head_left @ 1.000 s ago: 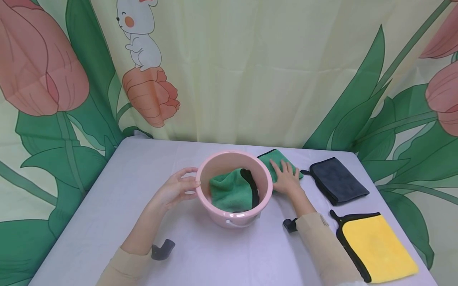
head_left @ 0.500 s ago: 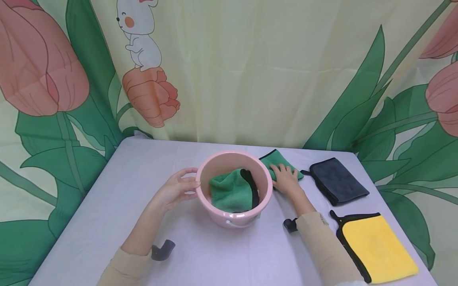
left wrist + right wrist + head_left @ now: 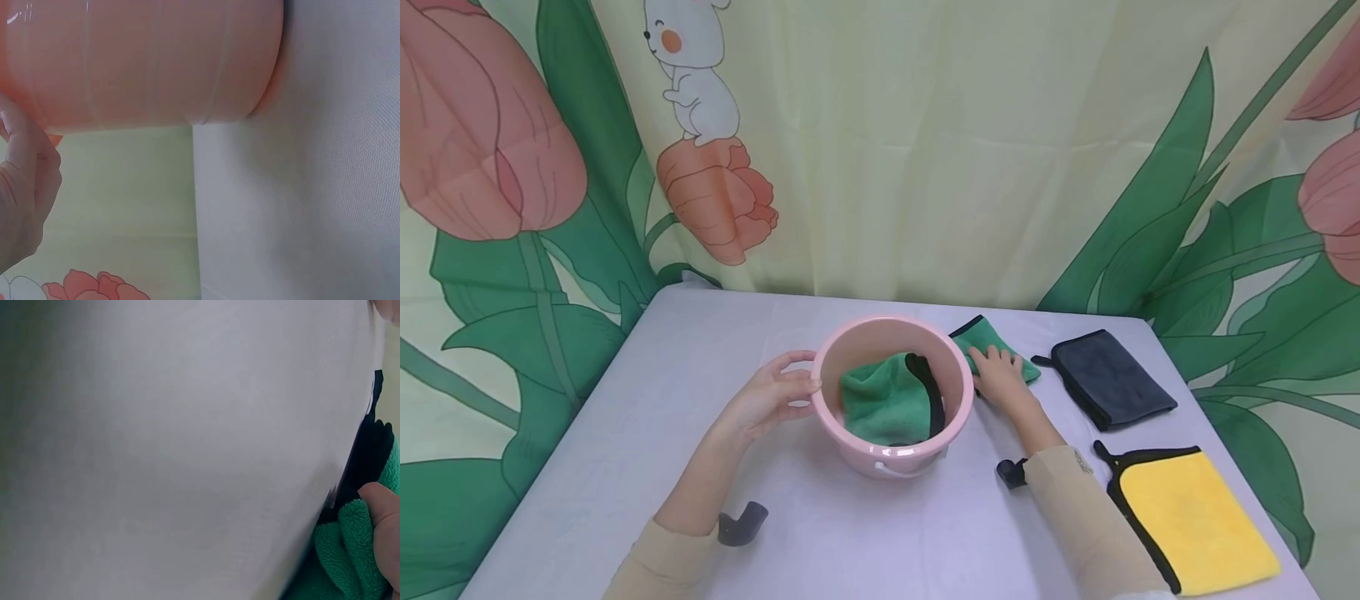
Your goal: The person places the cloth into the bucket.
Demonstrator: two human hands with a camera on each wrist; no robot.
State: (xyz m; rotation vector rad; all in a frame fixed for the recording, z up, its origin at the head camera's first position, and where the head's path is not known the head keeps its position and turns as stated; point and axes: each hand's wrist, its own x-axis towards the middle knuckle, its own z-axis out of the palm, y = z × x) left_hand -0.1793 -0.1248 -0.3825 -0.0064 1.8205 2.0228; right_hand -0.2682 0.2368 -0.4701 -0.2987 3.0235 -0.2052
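The two hands are apart, one on each side of a round, shiny pink bucket (image 3: 859, 457) that stands upright on the table (image 3: 700, 333), which has a pale, white-looking cloth cover. The left hand (image 3: 766, 398) holds the bucket by its rim, with bent fingers and a thumb at the edge. The right hand (image 3: 1000, 379) grips a folded, fuzzy green cloth (image 3: 980, 335) with a black edge, which lies on the table just beside the bucket, close to the back. In the right wrist view, the thumb pushes into the soft folds, but the other fingers are mostly out of sight there. Inside the bucket sits a bunched-up green towel (image 3: 883, 400) with a thick black edge. A thin, whitish handle (image 3: 901, 472) hangs down at the front of the bucket. To the right of the right hand lies a folded dark grey cloth (image 3: 1112, 375) with a black edge and a little black loop. Nearer the front is a folded yellow cloth (image 3: 1198, 521), also with a black edge and loop. Both arms wear tan sleeves (image 3: 1082, 508), and a small black thing (image 3: 742, 525) sticks out by each wrist. The right sleeve has a tiny mark (image 3: 1082, 462) on it, too small to read. Behind the table hangs a pale yellow curtain (image 3: 925, 167) with pink tulips (image 3: 482, 125) and a white bunny (image 3: 703, 96) on an orange carrot (image 3: 707, 192).
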